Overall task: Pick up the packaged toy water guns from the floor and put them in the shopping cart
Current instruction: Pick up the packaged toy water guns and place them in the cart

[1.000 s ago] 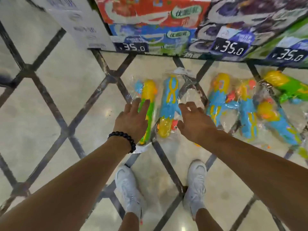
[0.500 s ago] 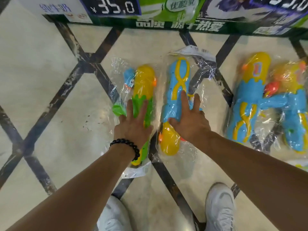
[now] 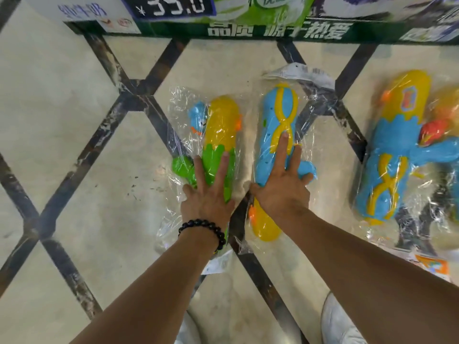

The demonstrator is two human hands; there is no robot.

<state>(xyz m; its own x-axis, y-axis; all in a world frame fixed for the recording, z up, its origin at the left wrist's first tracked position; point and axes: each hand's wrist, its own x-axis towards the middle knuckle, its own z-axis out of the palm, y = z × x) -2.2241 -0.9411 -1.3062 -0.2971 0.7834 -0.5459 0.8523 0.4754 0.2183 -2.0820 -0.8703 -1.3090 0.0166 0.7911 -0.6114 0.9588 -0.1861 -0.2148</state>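
Several toy water guns in clear plastic bags lie on the tiled floor. My left hand (image 3: 207,194), with a black bead bracelet at the wrist, rests with straight fingers on the green-and-yellow gun (image 3: 221,130). On the blue-and-yellow gun (image 3: 274,115) beside it lies my right hand (image 3: 282,187), fingers spread and flat. Further right sits a larger blue-and-yellow gun (image 3: 395,155), and another bagged gun (image 3: 444,135) overlaps it at the frame's edge. No shopping cart is in view.
A display base (image 3: 273,33) with green printed banner and a 35.0 price tag runs along the top, just behind the guns. The floor has pale tiles with dark diagonal strips. My white shoes (image 3: 342,324) stand at the bottom, behind my arms.
The view has dropped closer to the floor. Both hands have come down from above the bags and now lie flat on the two leftmost guns.
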